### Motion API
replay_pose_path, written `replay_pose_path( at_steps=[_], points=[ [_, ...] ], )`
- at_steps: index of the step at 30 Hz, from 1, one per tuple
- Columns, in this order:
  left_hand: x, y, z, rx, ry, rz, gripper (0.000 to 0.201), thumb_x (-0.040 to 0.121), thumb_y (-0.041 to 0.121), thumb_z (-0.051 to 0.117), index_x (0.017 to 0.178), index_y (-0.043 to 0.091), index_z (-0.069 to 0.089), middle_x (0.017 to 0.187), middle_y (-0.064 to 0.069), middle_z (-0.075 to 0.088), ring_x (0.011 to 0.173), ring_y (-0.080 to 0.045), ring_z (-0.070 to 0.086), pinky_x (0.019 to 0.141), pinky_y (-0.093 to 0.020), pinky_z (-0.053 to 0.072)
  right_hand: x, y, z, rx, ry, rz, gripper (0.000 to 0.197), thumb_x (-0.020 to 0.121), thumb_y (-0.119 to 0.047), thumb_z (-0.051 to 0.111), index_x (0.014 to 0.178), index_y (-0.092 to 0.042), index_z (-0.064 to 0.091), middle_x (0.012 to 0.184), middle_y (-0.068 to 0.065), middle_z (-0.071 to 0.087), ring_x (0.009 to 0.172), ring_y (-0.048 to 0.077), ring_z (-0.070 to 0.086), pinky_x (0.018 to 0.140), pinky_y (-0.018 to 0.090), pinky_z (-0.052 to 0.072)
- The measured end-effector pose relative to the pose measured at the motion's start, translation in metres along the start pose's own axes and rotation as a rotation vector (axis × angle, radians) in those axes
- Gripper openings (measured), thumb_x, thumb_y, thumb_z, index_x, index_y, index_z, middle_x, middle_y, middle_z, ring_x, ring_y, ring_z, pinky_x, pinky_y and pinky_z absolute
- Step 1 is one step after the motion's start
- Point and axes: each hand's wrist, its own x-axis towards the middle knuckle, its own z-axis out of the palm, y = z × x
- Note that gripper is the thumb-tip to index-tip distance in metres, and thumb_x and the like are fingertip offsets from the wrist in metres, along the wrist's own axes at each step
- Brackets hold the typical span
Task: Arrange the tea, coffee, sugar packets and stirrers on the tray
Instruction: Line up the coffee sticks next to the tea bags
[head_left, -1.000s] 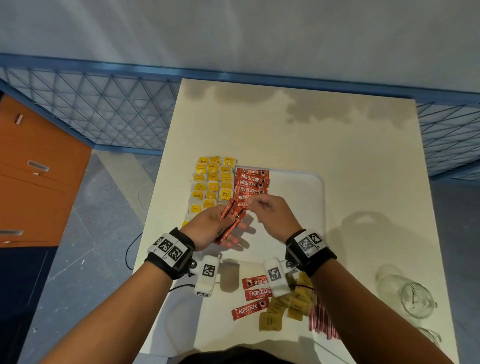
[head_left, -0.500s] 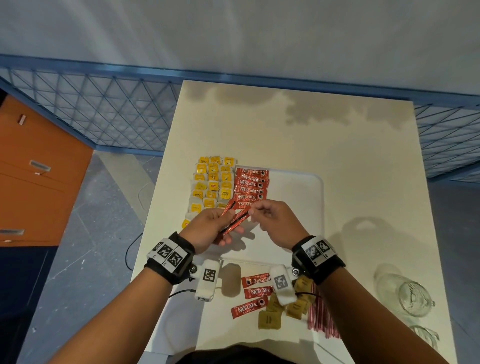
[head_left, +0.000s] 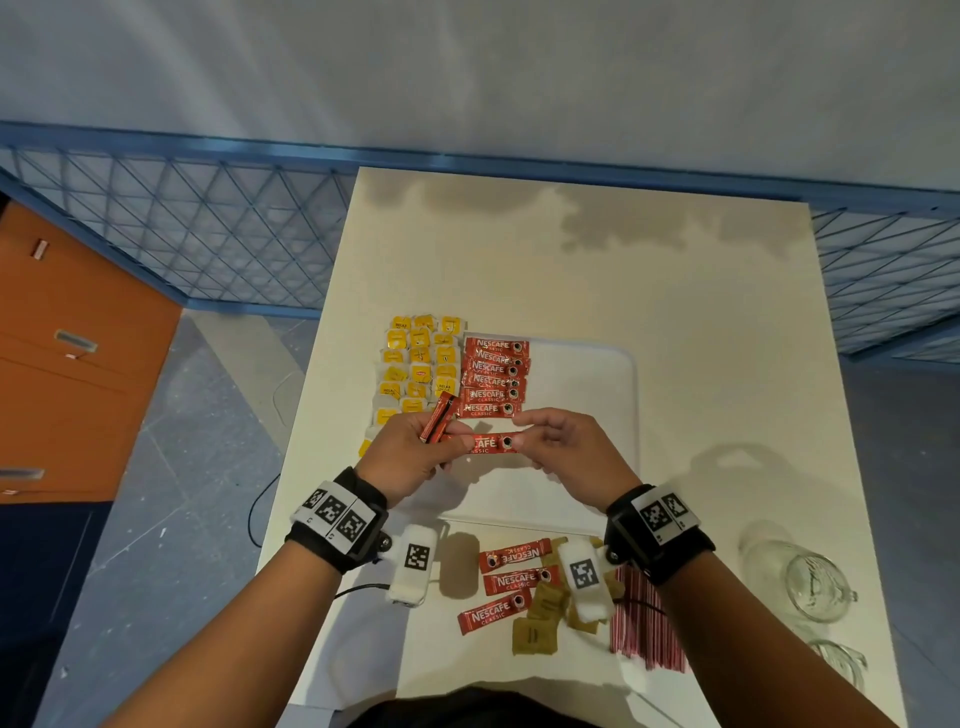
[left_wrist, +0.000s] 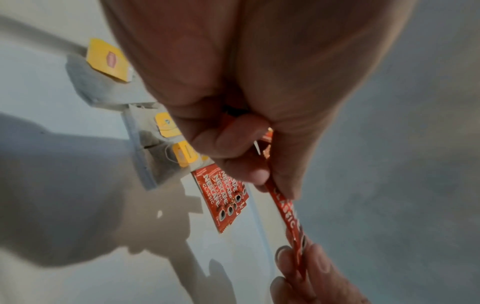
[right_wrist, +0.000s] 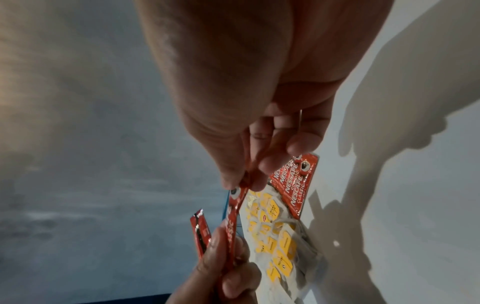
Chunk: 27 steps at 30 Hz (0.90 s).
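Observation:
A red coffee sachet (head_left: 488, 442) is stretched level between both hands, just above the white tray (head_left: 597, 374). My left hand (head_left: 441, 439) pinches its left end and also grips a spare coffee sachet (head_left: 439, 415) that points up and away. My right hand (head_left: 524, 441) pinches the right end. In the left wrist view the held sachet (left_wrist: 285, 216) runs from my left fingertips (left_wrist: 259, 176) to the right hand's fingers (left_wrist: 306, 263). A row of coffee sachets (head_left: 493, 376) lies on the tray's left side, with yellow tea bags (head_left: 421, 364) beside it. The right wrist view shows the spare sachet (right_wrist: 200, 232).
Near the table's front edge lie three loose coffee sachets (head_left: 511, 579), brown sugar packets (head_left: 540, 623) and a bundle of red stirrers (head_left: 644, 623). Glass jars (head_left: 810, 582) lie at the front right. An orange cabinet (head_left: 62, 364) stands left of the table.
My right hand has drawn one sachet out of the left hand's bundle and turned it level. The hands have moved slightly apart; the left hand still holds the rest.

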Motion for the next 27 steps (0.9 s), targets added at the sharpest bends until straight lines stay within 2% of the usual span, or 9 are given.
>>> replay_pose_path(
  at_steps=[4,7,11,14,16,19,22,25,27],
  points=[
    [0.001,-0.002,0.009,0.044,0.04,0.05,0.006,0.087,0.009,0.076,0.092,0.006,0.077,0.06,0.006,0.068,0.051,-0.005,0.056,0.048,-0.015,0.042,0.003,0.01,0.007,-0.109,0.045,-0.008,0.011,0.092,-0.015,0.074,0.102,-0.012,0.078,0.078,-0.003,0.071,0.066,0.003,0.06,0.062,0.014,0.046],
    [0.002,-0.009,0.011,0.068,0.107,0.057,0.012,0.093,0.02,0.071,0.092,0.009,0.075,0.063,0.004,0.069,0.052,-0.008,0.058,0.049,-0.017,0.043,0.015,0.025,0.007,-0.166,0.135,0.032,0.009,0.093,-0.018,0.073,0.101,-0.015,0.077,0.088,0.0,0.074,0.075,0.01,0.064,0.068,0.02,0.05],
    [0.005,-0.02,0.006,0.055,0.135,-0.11,0.042,0.101,0.044,0.054,0.096,0.006,0.07,0.083,-0.008,0.071,0.058,-0.014,0.059,0.054,-0.027,0.043,0.032,0.046,0.004,-0.294,0.214,0.113,0.008,0.092,-0.029,0.071,0.097,-0.027,0.077,0.09,-0.01,0.076,0.084,0.01,0.069,0.086,0.039,0.059],
    [0.003,-0.026,0.003,-0.079,0.105,-0.237,0.05,0.103,0.051,0.045,0.1,0.008,0.071,0.078,-0.004,0.066,0.056,-0.015,0.054,0.049,-0.024,0.036,0.04,0.052,0.008,-0.395,0.24,0.135,0.012,0.094,-0.032,0.068,0.1,-0.029,0.077,0.092,-0.013,0.076,0.086,0.008,0.069,0.089,0.039,0.058],
    [-0.001,-0.028,0.003,-0.178,0.095,-0.302,0.048,0.103,0.047,0.044,0.101,0.009,0.073,0.075,-0.004,0.064,0.054,-0.017,0.053,0.046,-0.023,0.034,0.044,0.05,0.012,-0.452,0.255,0.12,0.014,0.094,-0.034,0.067,0.103,-0.029,0.077,0.096,-0.013,0.076,0.089,0.008,0.069,0.091,0.037,0.057],
    [-0.008,-0.029,0.003,-0.305,0.09,-0.358,0.042,0.104,0.03,0.04,0.106,0.003,0.073,0.072,-0.007,0.063,0.053,-0.019,0.052,0.045,-0.024,0.033,0.048,0.046,0.016,-0.493,0.27,0.086,0.013,0.093,-0.034,0.07,0.102,-0.028,0.077,0.098,-0.01,0.077,0.09,0.008,0.068,0.09,0.032,0.055],
    [-0.013,-0.033,0.004,-0.418,0.049,-0.381,0.042,0.101,0.02,0.036,0.112,0.0,0.071,0.072,-0.007,0.062,0.055,-0.019,0.052,0.043,-0.024,0.035,0.051,0.045,0.019,-0.502,0.284,0.067,0.011,0.091,-0.033,0.072,0.1,-0.028,0.076,0.092,-0.012,0.073,0.086,0.007,0.066,0.087,0.032,0.056],
    [-0.018,-0.034,0.005,-0.417,-0.002,-0.375,0.039,0.098,0.01,0.036,0.114,-0.001,0.07,0.071,-0.006,0.058,0.055,-0.018,0.05,0.043,-0.023,0.034,0.049,0.044,0.022,-0.475,0.294,0.09,0.017,0.091,-0.037,0.072,0.107,-0.029,0.069,0.087,-0.013,0.065,0.084,0.011,0.064,0.082,0.031,0.054],
    [-0.022,-0.034,0.006,-0.329,-0.022,-0.333,0.036,0.097,0.003,0.039,0.114,0.003,0.071,0.071,-0.005,0.055,0.056,-0.016,0.049,0.045,-0.022,0.034,0.044,0.04,0.021,-0.462,0.301,0.1,0.025,0.093,-0.043,0.068,0.113,-0.029,0.065,0.091,-0.011,0.064,0.088,0.013,0.063,0.083,0.031,0.052]
  ],
)
